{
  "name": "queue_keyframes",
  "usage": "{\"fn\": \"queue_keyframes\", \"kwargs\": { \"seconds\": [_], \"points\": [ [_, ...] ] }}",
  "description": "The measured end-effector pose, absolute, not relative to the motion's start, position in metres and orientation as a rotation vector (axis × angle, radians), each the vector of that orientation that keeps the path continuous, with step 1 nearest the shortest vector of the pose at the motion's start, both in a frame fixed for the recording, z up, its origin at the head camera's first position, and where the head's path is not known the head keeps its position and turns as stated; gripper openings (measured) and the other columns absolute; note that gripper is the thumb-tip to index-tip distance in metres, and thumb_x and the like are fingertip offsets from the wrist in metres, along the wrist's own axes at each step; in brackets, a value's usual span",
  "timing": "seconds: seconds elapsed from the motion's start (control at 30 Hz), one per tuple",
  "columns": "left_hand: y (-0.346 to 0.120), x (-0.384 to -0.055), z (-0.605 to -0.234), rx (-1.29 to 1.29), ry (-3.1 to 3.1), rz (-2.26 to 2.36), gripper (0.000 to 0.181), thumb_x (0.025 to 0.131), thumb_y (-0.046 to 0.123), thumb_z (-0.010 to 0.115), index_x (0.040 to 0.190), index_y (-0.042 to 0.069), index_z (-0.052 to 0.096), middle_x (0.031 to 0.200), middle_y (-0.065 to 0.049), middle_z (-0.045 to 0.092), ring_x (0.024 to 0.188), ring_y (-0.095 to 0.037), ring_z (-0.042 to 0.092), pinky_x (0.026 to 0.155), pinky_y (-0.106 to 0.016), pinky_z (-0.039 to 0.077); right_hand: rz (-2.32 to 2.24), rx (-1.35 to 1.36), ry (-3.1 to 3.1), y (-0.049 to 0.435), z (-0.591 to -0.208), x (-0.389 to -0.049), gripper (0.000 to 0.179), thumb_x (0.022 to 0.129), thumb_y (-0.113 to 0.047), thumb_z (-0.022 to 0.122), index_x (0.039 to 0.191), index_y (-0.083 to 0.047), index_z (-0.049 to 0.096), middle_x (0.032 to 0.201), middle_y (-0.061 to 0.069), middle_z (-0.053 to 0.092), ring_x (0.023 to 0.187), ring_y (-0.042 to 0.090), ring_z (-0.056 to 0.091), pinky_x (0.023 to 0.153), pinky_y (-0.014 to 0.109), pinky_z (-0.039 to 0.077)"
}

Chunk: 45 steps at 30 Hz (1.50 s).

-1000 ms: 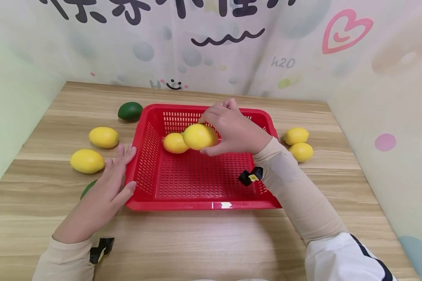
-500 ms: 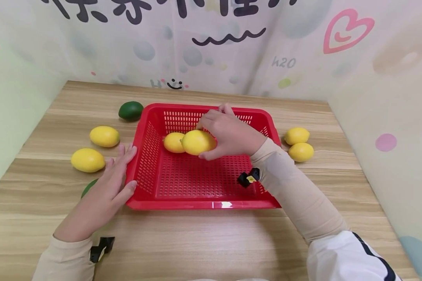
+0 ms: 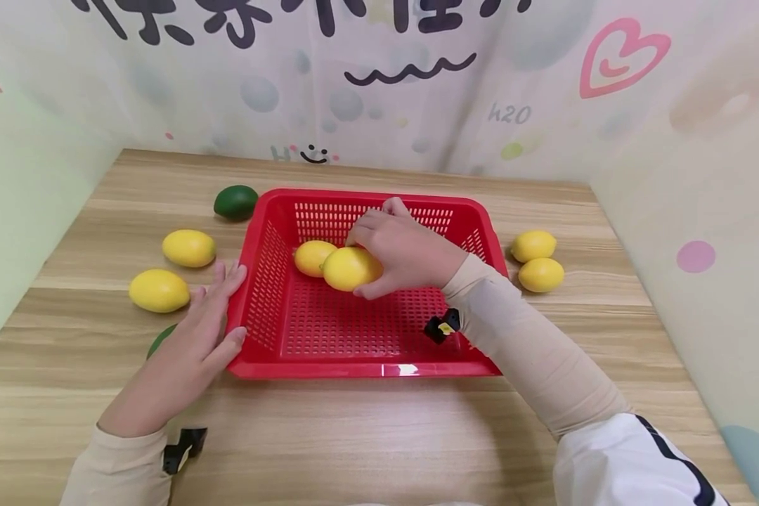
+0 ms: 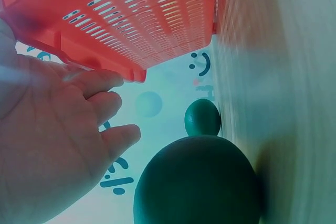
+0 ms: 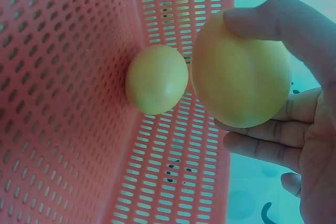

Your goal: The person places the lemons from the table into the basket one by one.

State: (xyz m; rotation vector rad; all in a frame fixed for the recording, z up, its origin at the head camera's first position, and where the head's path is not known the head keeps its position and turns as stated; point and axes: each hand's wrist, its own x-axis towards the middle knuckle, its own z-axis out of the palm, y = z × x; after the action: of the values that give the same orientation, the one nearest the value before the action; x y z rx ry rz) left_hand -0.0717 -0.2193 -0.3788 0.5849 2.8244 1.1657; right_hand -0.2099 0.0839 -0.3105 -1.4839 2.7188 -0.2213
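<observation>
My right hand (image 3: 405, 246) holds a yellow lemon (image 3: 352, 268) between thumb and fingers, inside the outline of the red plastic basket (image 3: 367, 370). In the right wrist view the held lemon (image 5: 241, 72) is above the basket floor, with the thumb on one side and fingertips on the other. Another lemon (image 3: 314, 258) lies in the basket by its back left, partly overlapped by the held one. My left hand (image 3: 196, 337) rests against the basket's left rim with its fingers extended. The left wrist view shows that hand's fingers (image 4: 102, 103) straight at the rim.
Two lemons (image 3: 159, 290) lie left of the basket, and two more (image 3: 540, 275) sit to its right. A dark green fruit (image 3: 236, 202) is near the back left corner. Another green fruit (image 4: 197, 182) is partly hidden under my left forearm. A printed wall cloth (image 3: 379, 105) stands behind the table.
My right hand has lowered the held lemon and brought it slightly left and nearer to me within the basket. The left hand has stayed at the rim.
</observation>
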Motion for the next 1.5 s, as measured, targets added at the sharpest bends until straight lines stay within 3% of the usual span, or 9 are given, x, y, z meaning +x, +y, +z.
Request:
{"fn": "queue_keyframes", "kwargs": {
  "seconds": [0.63, 0.93, 1.5],
  "points": [
    [-0.218, -0.070, -0.377, 0.571, 2.809, 1.179, 0.079, 0.102, 0.011, 0.052, 0.167, 0.015, 0.006, 0.173, -0.012, 0.007, 0.159, -0.032, -0.003, 0.127, -0.040, -0.002, -0.133, -1.501, 2.681, 0.077, -0.324, -0.210, 0.054, 0.079, -0.046, 0.082, 0.115, -0.007, 0.072, 0.112, 0.002, 0.070, 0.109, 0.018, 0.056, 0.092, 0.043, 0.031],
    [-0.218, -0.071, -0.379, 0.600, 2.824, 1.190, 0.078, 0.103, 0.010, 0.051, 0.167, 0.014, 0.007, 0.172, -0.012, 0.009, 0.159, -0.031, -0.002, 0.127, -0.034, -0.003, -0.120, -1.489, 2.703, 0.075, -0.330, -0.210, 0.054, 0.079, -0.046, 0.083, 0.114, -0.007, 0.072, 0.109, 0.002, 0.070, 0.106, 0.018, 0.057, 0.092, 0.043, 0.030],
    [-0.219, -0.070, -0.379, 0.587, 2.817, 1.186, 0.080, 0.102, 0.011, 0.053, 0.167, 0.014, 0.007, 0.172, -0.012, 0.009, 0.159, -0.033, -0.002, 0.128, -0.039, 0.000, -0.012, -1.380, 2.697, 0.072, -0.338, -0.211, 0.054, 0.080, -0.050, 0.082, 0.113, -0.008, 0.074, 0.108, 0.001, 0.072, 0.104, 0.018, 0.058, 0.091, 0.043, 0.031]
  ]
}}
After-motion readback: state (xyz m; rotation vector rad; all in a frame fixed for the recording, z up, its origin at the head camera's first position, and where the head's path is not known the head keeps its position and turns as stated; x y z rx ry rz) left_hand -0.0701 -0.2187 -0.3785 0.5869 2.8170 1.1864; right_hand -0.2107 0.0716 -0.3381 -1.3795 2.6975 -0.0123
